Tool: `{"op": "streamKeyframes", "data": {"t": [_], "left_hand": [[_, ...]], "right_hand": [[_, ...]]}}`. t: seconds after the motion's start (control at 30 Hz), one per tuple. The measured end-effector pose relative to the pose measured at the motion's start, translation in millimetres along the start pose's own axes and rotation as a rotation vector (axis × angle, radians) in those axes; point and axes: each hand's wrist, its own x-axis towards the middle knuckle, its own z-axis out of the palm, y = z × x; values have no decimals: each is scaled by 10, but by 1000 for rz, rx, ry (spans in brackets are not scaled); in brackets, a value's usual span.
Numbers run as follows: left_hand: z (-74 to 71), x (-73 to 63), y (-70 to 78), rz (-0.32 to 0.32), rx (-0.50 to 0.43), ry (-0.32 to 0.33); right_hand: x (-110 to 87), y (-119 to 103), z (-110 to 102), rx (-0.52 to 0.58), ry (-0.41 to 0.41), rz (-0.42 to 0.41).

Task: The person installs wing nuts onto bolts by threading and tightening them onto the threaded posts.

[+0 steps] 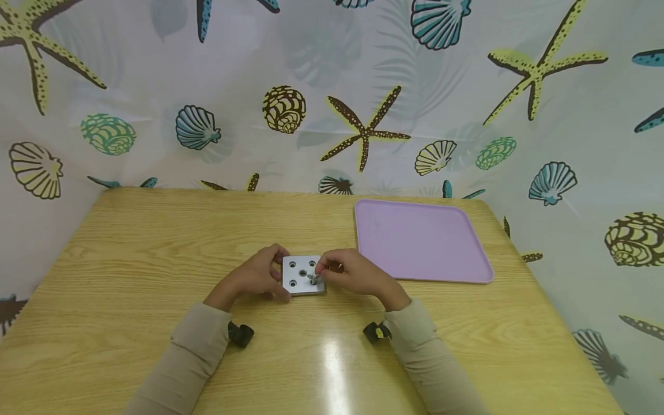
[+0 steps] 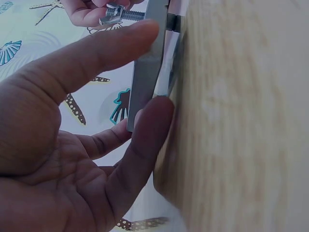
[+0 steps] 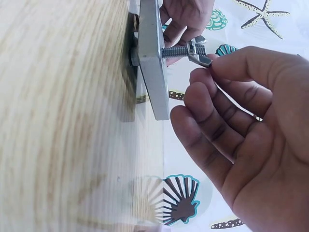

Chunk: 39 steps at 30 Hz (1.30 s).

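Note:
A square silver metal plate (image 1: 302, 291) with several holes sits near the middle of the table, raised slightly off the wood. Through its near right hole a threaded bolt (image 3: 175, 51) stands up, its head below the plate. A wing nut (image 3: 200, 52) is on the bolt's upper end, well above the plate. My left hand (image 1: 254, 272) grips the plate by its left side, thumb at the near edge and fingers at the far edge. With thumb and fingertips my right hand (image 1: 358, 274) pinches a wing of the nut; its other fingers are curled beside the plate.
A lilac tray (image 1: 425, 242) lies at the back right, beyond my right hand. The wooden table (image 1: 155, 242) extends around the plate. Behind it and at the sides hangs a white cloth (image 1: 321, 52) printed with shells and starfish.

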Motion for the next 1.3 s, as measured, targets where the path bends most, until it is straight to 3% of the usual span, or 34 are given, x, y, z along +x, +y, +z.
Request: {"op": "streamKeyframes", "data": {"t": [0.97,1.3], "left_hand": [[-16,-19,6,8,-5,-11],[-9,-26,19,12,9,-6]], "right_hand": [[22,2,25,-7,-50,-68],[14,-5,22,-4,-50,-51]]}}
